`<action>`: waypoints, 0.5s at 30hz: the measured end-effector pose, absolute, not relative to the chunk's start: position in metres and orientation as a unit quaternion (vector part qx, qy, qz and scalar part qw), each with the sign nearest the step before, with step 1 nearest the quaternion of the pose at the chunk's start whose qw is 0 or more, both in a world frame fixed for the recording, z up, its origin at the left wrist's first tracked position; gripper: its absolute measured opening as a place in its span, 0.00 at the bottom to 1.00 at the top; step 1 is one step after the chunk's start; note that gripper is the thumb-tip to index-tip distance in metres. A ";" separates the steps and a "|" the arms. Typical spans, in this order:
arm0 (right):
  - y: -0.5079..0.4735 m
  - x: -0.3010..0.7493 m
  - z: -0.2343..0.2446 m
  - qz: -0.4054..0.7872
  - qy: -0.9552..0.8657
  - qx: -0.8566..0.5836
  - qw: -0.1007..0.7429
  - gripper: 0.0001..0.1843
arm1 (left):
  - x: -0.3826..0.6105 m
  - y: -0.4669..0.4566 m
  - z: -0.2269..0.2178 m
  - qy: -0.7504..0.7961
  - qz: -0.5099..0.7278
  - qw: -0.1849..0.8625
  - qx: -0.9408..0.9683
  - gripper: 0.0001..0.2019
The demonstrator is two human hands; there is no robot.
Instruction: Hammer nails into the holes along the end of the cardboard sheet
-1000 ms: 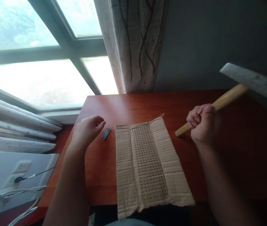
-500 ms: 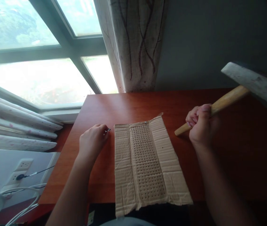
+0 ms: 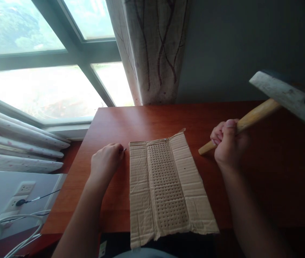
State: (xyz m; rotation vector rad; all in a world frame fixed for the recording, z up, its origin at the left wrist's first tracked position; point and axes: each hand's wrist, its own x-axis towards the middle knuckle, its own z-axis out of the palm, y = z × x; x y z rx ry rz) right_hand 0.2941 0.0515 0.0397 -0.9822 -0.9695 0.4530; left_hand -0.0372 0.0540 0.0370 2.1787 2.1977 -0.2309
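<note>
My right hand (image 3: 229, 143) is wrapped round the wooden handle of a hammer (image 3: 260, 114), raised over the right of the table. The hammer's long grey head points up and right, partly cut off by the frame edge. My left hand (image 3: 106, 161) is closed just above or on the tabletop, left of the cardboard. Small shiny metal pieces (image 3: 125, 149) poke out by its fingertips; their kind is too small to make out. Between both hands lies a flat piece of brown cardboard (image 3: 139, 186), creased lengthwise, with rows of small holes down its middle strip.
The reddish-brown table (image 3: 115, 123) reaches the wall and a patterned curtain (image 3: 158, 53) behind. At the left are a window (image 3: 28, 93), a second curtain (image 3: 20, 143), a wall socket (image 3: 24, 190) with a plugged cord, and white cables (image 3: 34, 229).
The hammer and my right hand have shifted very slightly left, about as much as the whole view. Less metal shows at my left fingertips. The cardboard lies as before.
</note>
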 end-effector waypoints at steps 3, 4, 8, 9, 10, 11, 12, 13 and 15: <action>0.051 0.294 0.041 0.211 -0.439 -0.452 0.747 0.26 | -0.038 0.054 0.034 0.700 -0.069 0.029 0.710 0.16; 0.051 0.294 0.041 0.213 -0.438 -0.454 0.746 0.26 | -0.039 0.054 0.034 0.699 -0.060 0.034 0.712 0.16; 0.051 0.294 0.043 0.218 -0.435 -0.450 0.749 0.26 | -0.044 0.055 0.041 0.698 0.046 0.072 0.711 0.11; 0.052 0.294 0.044 0.219 -0.434 -0.447 0.751 0.26 | -0.046 0.055 0.044 0.695 0.092 0.092 0.707 0.11; 0.052 0.294 0.044 0.219 -0.434 -0.446 0.752 0.26 | -0.047 0.055 0.048 0.690 0.144 0.115 0.700 0.10; 0.052 0.294 0.044 0.219 -0.433 -0.445 0.753 0.26 | -0.046 0.056 0.053 0.681 0.198 0.140 0.691 0.09; 0.052 0.293 0.043 0.218 -0.433 -0.446 0.753 0.26 | -0.045 0.056 0.058 0.669 0.252 0.168 0.679 0.09; 0.052 0.293 0.043 0.217 -0.433 -0.447 0.752 0.26 | -0.041 0.055 0.064 0.654 0.302 0.199 0.665 0.09; 0.052 0.293 0.042 0.213 -0.433 -0.450 0.751 0.26 | -0.030 0.054 0.076 0.616 0.380 0.276 0.633 0.12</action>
